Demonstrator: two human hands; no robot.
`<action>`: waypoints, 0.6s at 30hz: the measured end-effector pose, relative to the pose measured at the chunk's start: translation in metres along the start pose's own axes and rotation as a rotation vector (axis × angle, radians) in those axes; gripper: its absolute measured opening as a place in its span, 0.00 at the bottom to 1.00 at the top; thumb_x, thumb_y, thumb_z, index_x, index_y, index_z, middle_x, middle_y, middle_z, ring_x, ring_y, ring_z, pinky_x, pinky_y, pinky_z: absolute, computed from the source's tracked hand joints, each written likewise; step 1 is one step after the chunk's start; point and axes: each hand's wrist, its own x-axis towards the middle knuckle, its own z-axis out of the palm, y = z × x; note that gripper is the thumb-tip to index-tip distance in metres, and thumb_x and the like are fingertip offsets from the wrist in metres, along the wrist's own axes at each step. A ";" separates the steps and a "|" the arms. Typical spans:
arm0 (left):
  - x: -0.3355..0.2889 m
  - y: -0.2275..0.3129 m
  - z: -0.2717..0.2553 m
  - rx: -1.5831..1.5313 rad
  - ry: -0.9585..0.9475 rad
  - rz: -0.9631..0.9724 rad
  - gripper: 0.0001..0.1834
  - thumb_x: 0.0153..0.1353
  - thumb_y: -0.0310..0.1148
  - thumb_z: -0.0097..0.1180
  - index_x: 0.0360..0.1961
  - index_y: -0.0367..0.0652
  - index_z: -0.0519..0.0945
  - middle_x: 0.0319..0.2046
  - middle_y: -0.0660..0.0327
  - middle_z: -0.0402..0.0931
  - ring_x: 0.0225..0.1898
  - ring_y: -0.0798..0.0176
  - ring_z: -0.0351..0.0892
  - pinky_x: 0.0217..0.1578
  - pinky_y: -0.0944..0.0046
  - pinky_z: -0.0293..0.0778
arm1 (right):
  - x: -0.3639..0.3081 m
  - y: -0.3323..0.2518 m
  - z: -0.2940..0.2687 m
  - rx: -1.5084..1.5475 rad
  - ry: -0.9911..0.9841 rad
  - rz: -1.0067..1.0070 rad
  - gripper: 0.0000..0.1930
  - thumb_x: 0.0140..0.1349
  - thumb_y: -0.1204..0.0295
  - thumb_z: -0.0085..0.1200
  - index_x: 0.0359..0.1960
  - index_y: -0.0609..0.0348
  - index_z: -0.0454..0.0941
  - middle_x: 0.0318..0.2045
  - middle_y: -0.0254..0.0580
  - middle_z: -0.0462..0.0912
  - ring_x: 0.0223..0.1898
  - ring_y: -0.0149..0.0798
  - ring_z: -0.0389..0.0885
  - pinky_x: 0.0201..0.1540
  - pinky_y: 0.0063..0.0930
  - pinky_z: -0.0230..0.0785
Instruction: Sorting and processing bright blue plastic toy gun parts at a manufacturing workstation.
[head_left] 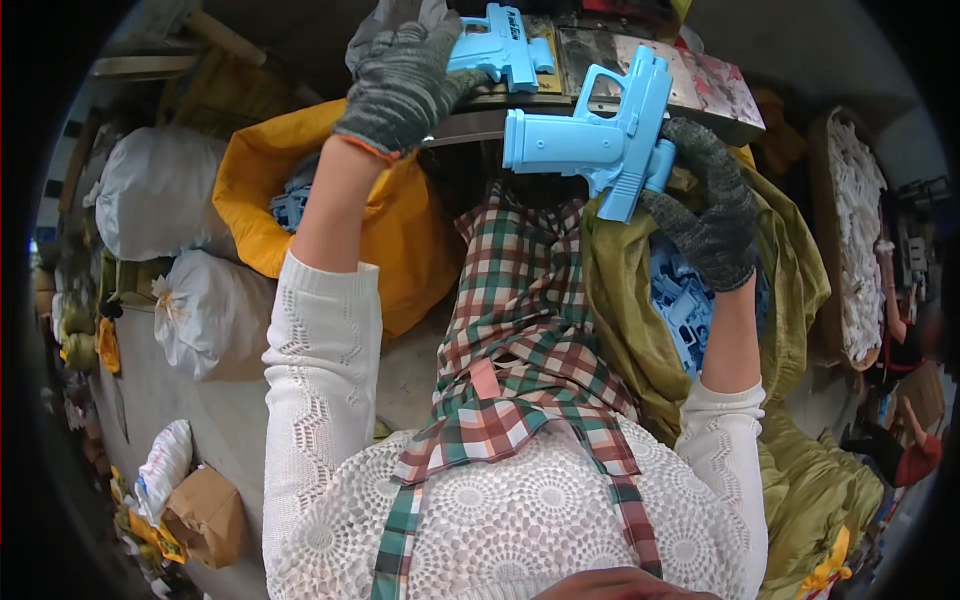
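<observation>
The biggest thing I can see is the olive sack [620, 290] gaping just under the right hand [715, 205], with a heap of light-blue plastic pieces [683, 310] inside. The orange-yellow sack [415, 250] is nearly as large; it sits below the left hand [400, 85], its mouth showing more blue pieces. Between the two forearms hangs a plaid apron [525, 245], and well out to the right of the right hand runs a long bin [824, 245] piled with white stuff. Off to the left of the left hand are two stuffed white bags [155, 190], one close below the other. The workbench [705, 90] stretches beyond and between the hands. A brown cardboard box [205, 515] stands far down to the left.

Both hands wear dark grey knitted gloves. The right is curled, thumb apart from fingers, gripping a blue toy pistol [610, 135] by its barrel side; the handle points toward the left hand, over the olive sack's edge. The left is half bent at the bench, and a second toy pistol [510, 50] runs out from its thumb side. I can't tell whether those fingers close on it, since its handle end is covered.
</observation>
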 end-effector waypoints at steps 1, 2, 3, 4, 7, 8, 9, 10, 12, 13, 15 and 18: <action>-0.006 0.003 0.000 -0.039 0.015 0.006 0.30 0.57 0.46 0.62 0.58 0.46 0.72 0.49 0.49 0.74 0.49 0.47 0.74 0.50 0.52 0.71 | 0.003 0.002 0.002 -0.012 0.003 0.017 0.32 0.46 0.77 0.68 0.57 0.59 0.72 0.55 0.43 0.75 0.55 0.38 0.75 0.58 0.33 0.68; -0.016 0.006 0.000 -0.074 0.101 0.054 0.29 0.57 0.45 0.62 0.58 0.46 0.72 0.48 0.49 0.75 0.48 0.47 0.74 0.50 0.51 0.71 | 0.006 0.004 0.004 -0.028 -0.004 0.018 0.32 0.46 0.77 0.68 0.57 0.58 0.72 0.56 0.43 0.75 0.55 0.38 0.75 0.58 0.33 0.68; -0.026 0.008 0.002 -0.117 0.212 0.107 0.28 0.58 0.44 0.61 0.58 0.45 0.72 0.47 0.49 0.75 0.47 0.47 0.74 0.50 0.51 0.70 | 0.011 0.006 0.006 -0.043 -0.012 0.016 0.32 0.46 0.77 0.69 0.57 0.58 0.72 0.56 0.43 0.75 0.55 0.37 0.75 0.58 0.33 0.68; -0.042 0.006 0.001 -0.131 0.298 0.160 0.30 0.56 0.43 0.63 0.57 0.41 0.72 0.45 0.49 0.76 0.46 0.48 0.75 0.50 0.51 0.70 | 0.018 0.008 0.009 -0.036 0.000 0.018 0.32 0.47 0.76 0.69 0.56 0.58 0.73 0.54 0.44 0.76 0.54 0.37 0.76 0.58 0.33 0.69; -0.095 -0.010 0.004 -0.009 0.269 -0.043 0.31 0.55 0.43 0.63 0.57 0.37 0.72 0.47 0.49 0.75 0.48 0.47 0.74 0.52 0.51 0.68 | 0.047 0.016 0.020 -0.031 -0.077 -0.046 0.30 0.48 0.74 0.69 0.56 0.59 0.73 0.51 0.45 0.78 0.52 0.38 0.77 0.56 0.33 0.70; -0.108 -0.023 0.006 0.033 0.271 -0.146 0.32 0.55 0.43 0.63 0.58 0.36 0.71 0.48 0.48 0.74 0.50 0.46 0.73 0.53 0.50 0.68 | 0.059 0.020 0.025 -0.015 -0.104 -0.073 0.30 0.49 0.72 0.68 0.56 0.59 0.73 0.50 0.46 0.80 0.51 0.40 0.78 0.55 0.34 0.71; -0.121 -0.040 0.006 0.073 0.272 -0.248 0.34 0.55 0.44 0.63 0.59 0.36 0.70 0.50 0.47 0.74 0.51 0.45 0.72 0.54 0.50 0.67 | 0.070 0.025 0.033 -0.054 -0.122 -0.110 0.29 0.50 0.71 0.68 0.56 0.58 0.73 0.50 0.47 0.79 0.52 0.41 0.78 0.56 0.34 0.71; -0.133 -0.056 0.004 0.108 0.249 -0.367 0.35 0.55 0.44 0.63 0.59 0.36 0.69 0.51 0.47 0.73 0.53 0.44 0.71 0.55 0.49 0.66 | 0.081 0.031 0.040 -0.095 -0.138 -0.156 0.29 0.51 0.71 0.67 0.56 0.58 0.73 0.51 0.47 0.79 0.52 0.41 0.78 0.56 0.34 0.71; -0.157 -0.086 -0.005 0.268 0.165 -0.397 0.38 0.53 0.45 0.63 0.62 0.38 0.66 0.53 0.45 0.71 0.55 0.43 0.69 0.58 0.48 0.62 | 0.107 0.043 0.058 -0.100 -0.150 -0.298 0.25 0.56 0.65 0.62 0.56 0.54 0.74 0.54 0.48 0.77 0.54 0.48 0.77 0.56 0.37 0.70; -0.165 -0.094 -0.008 0.347 0.115 -0.419 0.40 0.52 0.46 0.63 0.63 0.39 0.65 0.54 0.43 0.70 0.56 0.43 0.68 0.59 0.47 0.61 | 0.116 0.048 0.064 -0.149 -0.177 -0.321 0.24 0.57 0.66 0.61 0.56 0.53 0.74 0.54 0.48 0.77 0.55 0.47 0.76 0.58 0.37 0.69; -0.177 -0.101 -0.009 0.262 0.047 -0.439 0.41 0.51 0.45 0.64 0.64 0.39 0.63 0.56 0.42 0.68 0.58 0.42 0.66 0.61 0.47 0.59 | 0.133 0.057 0.072 -0.243 -0.248 -0.357 0.23 0.59 0.69 0.59 0.57 0.52 0.74 0.56 0.46 0.76 0.58 0.46 0.73 0.61 0.37 0.66; -0.181 -0.091 -0.003 0.141 0.006 -0.405 0.42 0.51 0.44 0.64 0.65 0.39 0.62 0.57 0.42 0.67 0.59 0.42 0.65 0.63 0.46 0.57 | 0.143 0.061 0.078 -0.288 -0.242 -0.416 0.22 0.58 0.64 0.60 0.54 0.53 0.75 0.54 0.48 0.77 0.55 0.49 0.75 0.59 0.39 0.67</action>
